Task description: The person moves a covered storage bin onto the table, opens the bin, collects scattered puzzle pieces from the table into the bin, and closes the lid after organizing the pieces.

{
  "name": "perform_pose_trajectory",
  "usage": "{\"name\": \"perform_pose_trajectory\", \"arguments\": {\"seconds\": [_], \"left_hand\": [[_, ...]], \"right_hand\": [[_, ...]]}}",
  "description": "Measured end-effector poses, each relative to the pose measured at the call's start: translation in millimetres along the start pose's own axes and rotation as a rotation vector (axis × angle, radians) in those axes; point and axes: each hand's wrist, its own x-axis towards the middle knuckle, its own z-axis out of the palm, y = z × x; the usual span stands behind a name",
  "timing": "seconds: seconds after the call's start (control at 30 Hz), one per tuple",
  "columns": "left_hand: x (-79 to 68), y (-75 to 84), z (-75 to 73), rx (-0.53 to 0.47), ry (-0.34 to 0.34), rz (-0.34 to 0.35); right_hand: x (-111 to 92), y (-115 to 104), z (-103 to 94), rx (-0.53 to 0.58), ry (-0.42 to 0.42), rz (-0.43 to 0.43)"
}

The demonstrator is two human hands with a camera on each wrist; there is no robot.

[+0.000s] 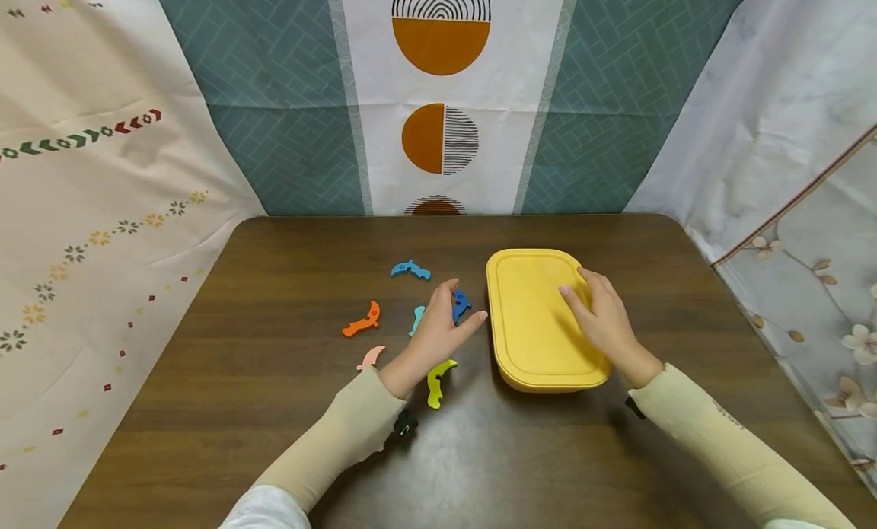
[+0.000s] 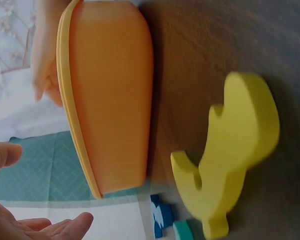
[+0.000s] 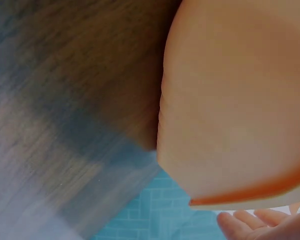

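A yellow lidded plastic box (image 1: 530, 316) stands on the wooden table, its lid on. My right hand (image 1: 610, 323) is at the lid's right edge, fingers loosely extended and thumb over the lid. To the box's left, my left hand (image 1: 432, 335) is held over the small pieces with thumb and fingers spread, gripping nothing. Nearest its wrist lies a thick, flat yellow-green curved piece (image 1: 438, 383), seen large in the left wrist view. A dark blue piece (image 1: 461, 304) and a teal piece (image 1: 416, 320) are partly hidden by the left hand.
More curved pieces lie left of the box: a light blue one (image 1: 411, 269), an orange one (image 1: 363, 320) and a pink one (image 1: 371, 357), partly covered by the left forearm. Patterned cloths hang behind the table (image 1: 288, 285) and along both sides.
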Motion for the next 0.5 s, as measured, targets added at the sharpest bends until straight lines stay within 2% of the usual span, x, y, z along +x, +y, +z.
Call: {"name": "perform_pose_trajectory", "arguments": {"seconds": [0.17, 0.4, 0.5], "left_hand": [[1.2, 0.3, 6.9, -0.008, -0.014, -0.014], [2.6, -2.3, 14.5, -0.096, -0.056, -0.065], [2.1, -2.1, 18.6, -0.126, -0.052, -0.077]], "right_hand": [[-1.7, 0.9, 1.6, 0.002, 0.024, 0.011], [-6.2, 3.5, 0.7, 0.001, -0.002, 0.098], [-7.9, 5.0, 0.4, 0.017, -0.009, 0.128]]}}
